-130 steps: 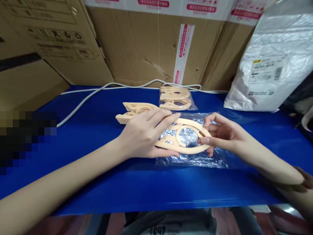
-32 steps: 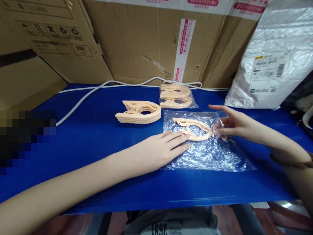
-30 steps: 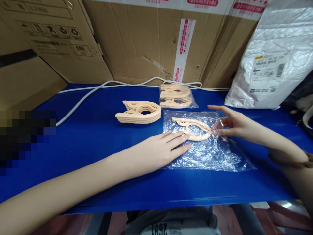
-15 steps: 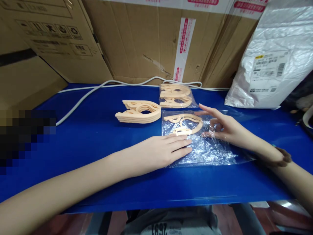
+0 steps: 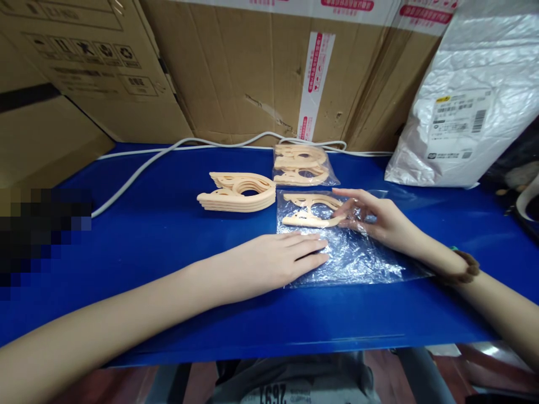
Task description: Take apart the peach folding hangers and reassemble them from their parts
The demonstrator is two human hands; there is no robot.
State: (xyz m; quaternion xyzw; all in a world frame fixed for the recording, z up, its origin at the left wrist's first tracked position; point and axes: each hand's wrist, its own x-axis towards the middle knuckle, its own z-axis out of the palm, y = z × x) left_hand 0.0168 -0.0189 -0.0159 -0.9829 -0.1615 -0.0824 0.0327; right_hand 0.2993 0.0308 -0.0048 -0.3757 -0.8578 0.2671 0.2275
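A peach folding hanger (image 5: 309, 220) lies folded in a clear plastic bag (image 5: 357, 266) on the blue table. My left hand (image 5: 286, 258) rests flat on the near left part of the bag, fingers stretched out. At the hanger's curved right end, my right hand (image 5: 374, 216) closes its thumb and fingers on it, index finger extended. Whether those fingers are inside the bag or press through the film, I cannot tell. Left of the bag sits a stack of several matching hangers (image 5: 238, 205). Just beyond it lies another bag of hangers (image 5: 301, 165).
Cardboard boxes (image 5: 244, 67) line the back of the blue table (image 5: 147, 252). A white cable (image 5: 168, 150) runs along their base. At the back right stands a white plastic mailer (image 5: 450, 73) with a label. Something dark at the left is blurred out.
My right hand has moved left and its fingers have closed on the hanger's curved end. The hanger has turned slightly in the bag. My left hand has stayed put.
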